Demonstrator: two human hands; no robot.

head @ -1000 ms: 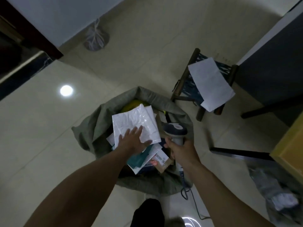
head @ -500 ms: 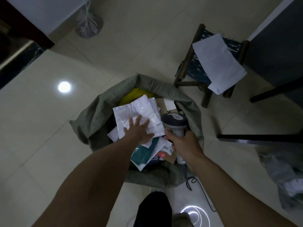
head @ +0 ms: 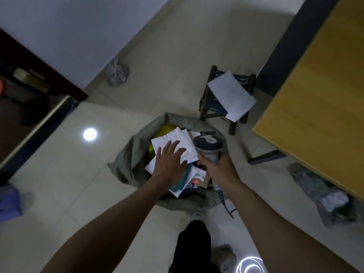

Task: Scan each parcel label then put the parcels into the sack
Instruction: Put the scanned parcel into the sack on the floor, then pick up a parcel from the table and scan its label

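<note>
The white padded parcel [head: 178, 135] lay on top of the heap inside the open sack [head: 136, 148], which stood on the tiled floor [head: 69, 184] just ahead of my feet. My left hand [head: 170, 164] lay flat on the parcel's near edge, fingers straight and slightly spread, pressing on it rather than gripping it. Under it were more parcels: a teal one [head: 183, 182], a yellow one [head: 166, 130] toward the far rim, and a white one with a printed label [head: 198, 177] near my right wrist.

My right hand [head: 218, 170] was curled tightly round the handle of the scanner [head: 207, 143]. Its dark head hung over the right side of the sack's mouth, just beside the white parcel. The scanner's cable [head: 226, 205] trailed down past the sack's near rim.

Beyond the sack, to the right, stood a small wooden stool [head: 206, 107] with a white sheet [head: 230, 95] lying across its seat. A yellow table [head: 319, 107] filled the right side, and a grey wrapped bundle [head: 323, 194] lay on the floor beneath its edge. A tied plastic bag [head: 117, 73] sat against the far wall.
</note>
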